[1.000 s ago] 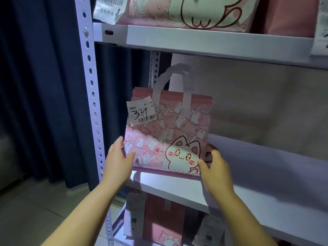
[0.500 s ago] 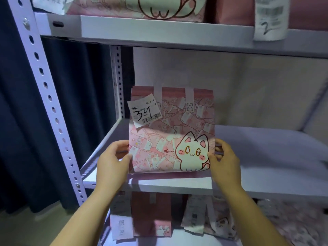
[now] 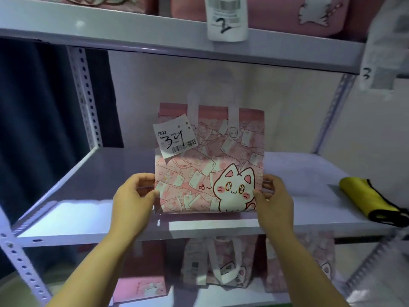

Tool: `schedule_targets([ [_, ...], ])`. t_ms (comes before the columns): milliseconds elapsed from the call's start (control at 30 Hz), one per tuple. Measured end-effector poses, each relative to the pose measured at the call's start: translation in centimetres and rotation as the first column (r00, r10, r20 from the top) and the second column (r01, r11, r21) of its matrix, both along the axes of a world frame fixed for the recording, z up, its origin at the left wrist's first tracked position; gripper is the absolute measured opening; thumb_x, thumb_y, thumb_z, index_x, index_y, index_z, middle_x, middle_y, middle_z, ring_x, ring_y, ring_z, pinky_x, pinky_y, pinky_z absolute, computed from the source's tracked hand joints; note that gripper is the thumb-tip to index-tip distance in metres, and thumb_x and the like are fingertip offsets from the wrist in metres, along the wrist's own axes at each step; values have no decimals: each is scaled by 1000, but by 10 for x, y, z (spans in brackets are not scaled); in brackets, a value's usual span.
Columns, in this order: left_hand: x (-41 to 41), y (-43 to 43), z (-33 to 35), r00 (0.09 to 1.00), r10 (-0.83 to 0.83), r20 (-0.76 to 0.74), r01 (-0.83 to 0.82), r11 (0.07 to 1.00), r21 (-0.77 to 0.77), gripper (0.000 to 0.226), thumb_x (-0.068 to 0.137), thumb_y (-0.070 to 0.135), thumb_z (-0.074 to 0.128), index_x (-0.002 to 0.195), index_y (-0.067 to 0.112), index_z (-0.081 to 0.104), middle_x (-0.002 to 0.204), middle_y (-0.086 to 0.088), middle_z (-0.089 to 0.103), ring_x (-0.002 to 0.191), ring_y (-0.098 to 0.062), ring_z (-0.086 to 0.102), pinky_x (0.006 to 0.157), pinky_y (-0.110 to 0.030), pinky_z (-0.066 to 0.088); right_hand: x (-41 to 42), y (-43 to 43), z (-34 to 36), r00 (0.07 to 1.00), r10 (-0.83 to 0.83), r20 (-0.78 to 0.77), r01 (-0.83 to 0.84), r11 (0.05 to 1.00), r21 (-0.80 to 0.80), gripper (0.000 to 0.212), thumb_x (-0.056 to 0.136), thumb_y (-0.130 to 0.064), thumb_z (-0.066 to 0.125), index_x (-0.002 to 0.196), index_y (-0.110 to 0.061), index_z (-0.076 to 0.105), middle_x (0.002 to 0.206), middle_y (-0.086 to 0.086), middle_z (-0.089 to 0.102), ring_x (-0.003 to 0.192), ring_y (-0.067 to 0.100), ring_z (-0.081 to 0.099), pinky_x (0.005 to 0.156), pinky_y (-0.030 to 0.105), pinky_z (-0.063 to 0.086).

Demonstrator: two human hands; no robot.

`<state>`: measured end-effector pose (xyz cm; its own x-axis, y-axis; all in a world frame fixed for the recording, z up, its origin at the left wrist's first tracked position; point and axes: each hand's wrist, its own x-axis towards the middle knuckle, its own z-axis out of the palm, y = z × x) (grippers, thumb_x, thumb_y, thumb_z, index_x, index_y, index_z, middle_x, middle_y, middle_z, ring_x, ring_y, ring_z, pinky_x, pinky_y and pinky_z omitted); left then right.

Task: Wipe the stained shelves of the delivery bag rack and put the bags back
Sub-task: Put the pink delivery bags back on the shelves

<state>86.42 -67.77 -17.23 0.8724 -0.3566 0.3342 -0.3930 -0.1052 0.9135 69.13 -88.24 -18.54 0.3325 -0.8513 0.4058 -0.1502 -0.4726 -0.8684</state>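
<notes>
One pink, cat-printed delivery bag (image 3: 210, 173), tagged with a label (image 3: 174, 138) marked 34, was held upright on the middle shelf (image 3: 309, 196), its lower side edges gripped between left hand (image 3: 132, 196) and right hand (image 3: 274, 200).

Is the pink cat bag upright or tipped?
Upright: the pink cat-print delivery bag stands handles-up, base on the white metal shelf.

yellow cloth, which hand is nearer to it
Right. The right hand grips the bag at its right edge, the side toward the cloth; the left hand grips its left edge, farther off.
</notes>
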Motion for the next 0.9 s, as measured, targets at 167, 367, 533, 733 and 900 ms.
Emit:
schedule_targets([
  [167,-23,-45,-1,999,29,-16,-29,1000,-1,33,80,-1,65,85,31,62,88,14,69,83,-3,65,73,-33,57,-22,-46,2,1000,16,-4,-16,1000,22,31,87,-5,58,100,-33,53,90,-21,61,85,-2,59,61,17,47],
  [367,-47,-84,-8,997,71,-19,-70,997,9,27,82,3,65,91,28,61,93,14,68,87,-6,65,72,-30,55,-41,-87,-2,997,72,-11,-71,996,52,33,87,-4,56,95,-36,52,90,-18,62,83,2,61,66,29,55],
  [533,-63,-102,-14,994,108,6,-108,994,-3,24,84,6,65,92,27,60,94,15,67,86,-1,63,66,-17,48,-51,-111,-6,991,125,-51,-125,992,14,29,89,-7,56,99,-34,50,90,-21,58,80,0,59,67,25,53],
  [733,-80,-117,-23,986,159,56,-159,987,-4,23,85,11,65,100,27,60,92,19,64,87,4,60,69,-17,48,-62,-129,-14,978,194,-71,-192,981,36,24,92,-15,55,108,-32,51,91,-23,57,77,-7,57,54,7,43],
  [900,-91,-123,-29,978,188,94,-192,981,33,28,85,18,65,111,27,62,101,13,64,87,8,57,67,-10,42,-70,-135,-15,971,230,-70,-227,973,50,27,90,-20,59,115,-30,53,96,-17,59,76,-10,56,49,5,42],
])
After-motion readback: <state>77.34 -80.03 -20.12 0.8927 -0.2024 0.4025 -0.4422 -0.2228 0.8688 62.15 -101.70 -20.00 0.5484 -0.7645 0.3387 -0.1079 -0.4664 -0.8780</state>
